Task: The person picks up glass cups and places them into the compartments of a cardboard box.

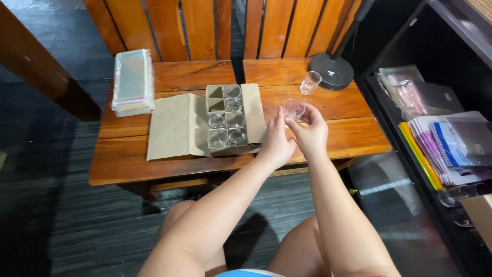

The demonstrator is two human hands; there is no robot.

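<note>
Glass in both hands; cardboard box beside.

The right edge is cutting off the shelf, and the lamp pole is leaving the top edge.

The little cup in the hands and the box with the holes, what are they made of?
The little cup, held by the left hand and right hand, looks like clear glass, or maybe clear plastic: you can see through it and its rim glints. The box looks like dull brown cardboard: it is matte, with thin folded dividers and an open flap.
</note>
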